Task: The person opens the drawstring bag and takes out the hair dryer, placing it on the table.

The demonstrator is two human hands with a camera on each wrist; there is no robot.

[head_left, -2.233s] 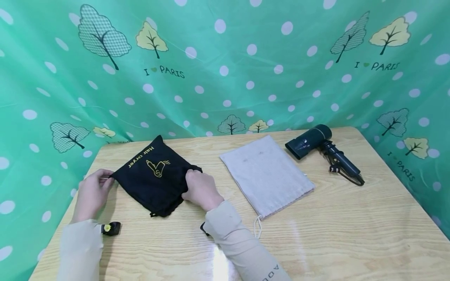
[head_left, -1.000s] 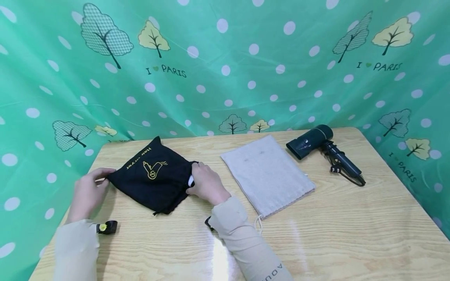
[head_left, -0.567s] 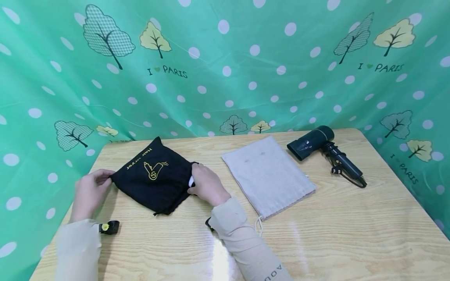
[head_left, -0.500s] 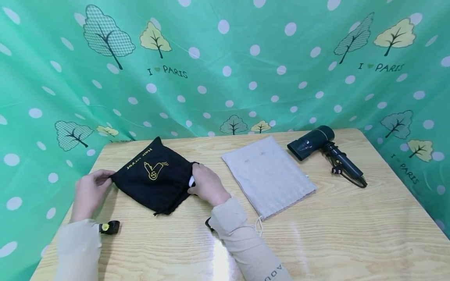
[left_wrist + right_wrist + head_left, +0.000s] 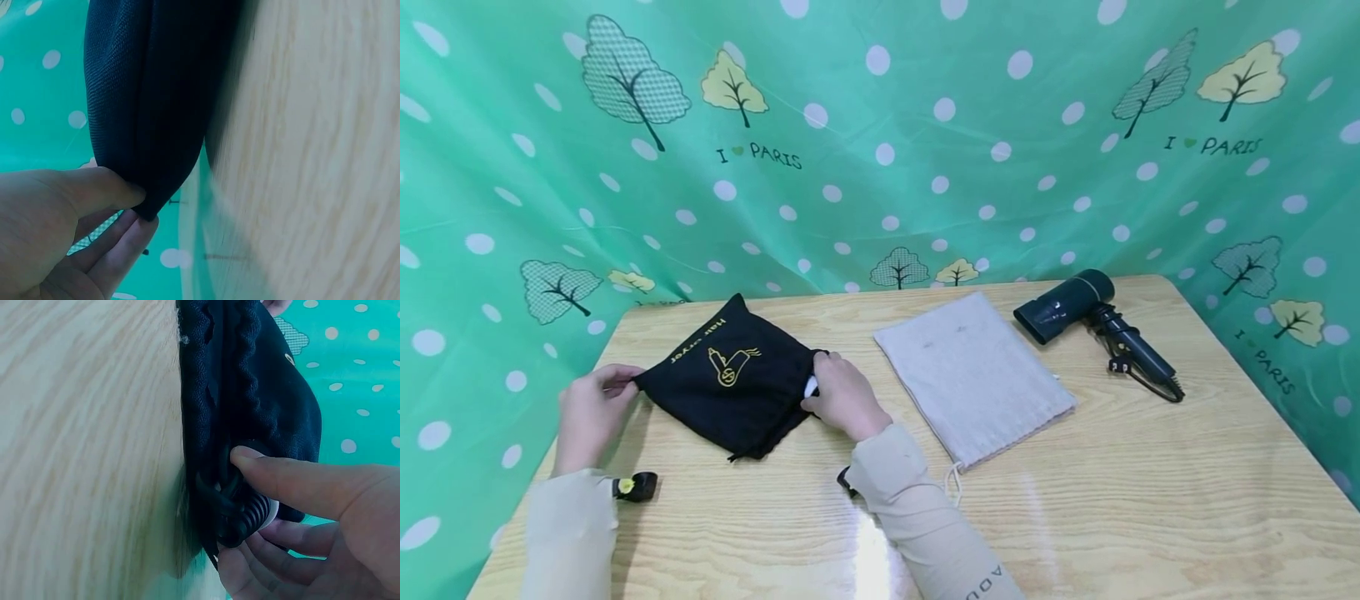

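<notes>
A black drawstring bag (image 5: 730,375), printed with a gold dryer drawing and "Hair Dryer", lies on the left of the table. My left hand (image 5: 591,412) pinches its closed left corner between thumb and fingers. At the bag's mouth on the right, my right hand (image 5: 846,396) grips the white handle end of a hair dryer (image 5: 811,387), whose body is hidden inside the bag. In the right wrist view, thumb and fingers close around this end, beside a black ribbed cord sleeve (image 5: 250,515) and a looped cord. The bag's wavy hem (image 5: 250,369) runs above them.
A grey cloth bag (image 5: 973,379) with a white string lies flat right of my right hand. Farther right, near the back edge, rests a dark green hair dryer (image 5: 1067,304) with its cord wrapped at the handle. A green patterned curtain (image 5: 880,192) hangs behind the wooden table (image 5: 1075,517).
My right hand has shifted slightly right and up from the bag's bunched mouth, and the white handle end now shows there. My left hand keeps pinching the corner. The last half second shows almost no movement.
</notes>
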